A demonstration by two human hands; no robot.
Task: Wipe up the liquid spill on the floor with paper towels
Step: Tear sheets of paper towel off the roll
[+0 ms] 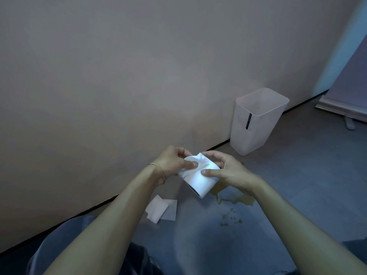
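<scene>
A white paper towel roll (198,180) is held in the air in front of me, above the floor near the wall. My left hand (172,162) pinches the loose top sheet with thumb and fingers. My right hand (228,173) grips the roll's right side, thumb pressed on its face. A yellowish liquid spill (234,200) spreads on the grey floor under and right of the roll, with small splashes (230,217) nearer to me. Two torn white paper sheets (161,209) lie flat on the floor left of the spill.
A translucent white waste bin (256,122) stands against the beige wall (119,76) beyond the spill. A banner stand base (343,110) rests on the floor at the far right. My knees in dark trousers (65,245) show at the bottom.
</scene>
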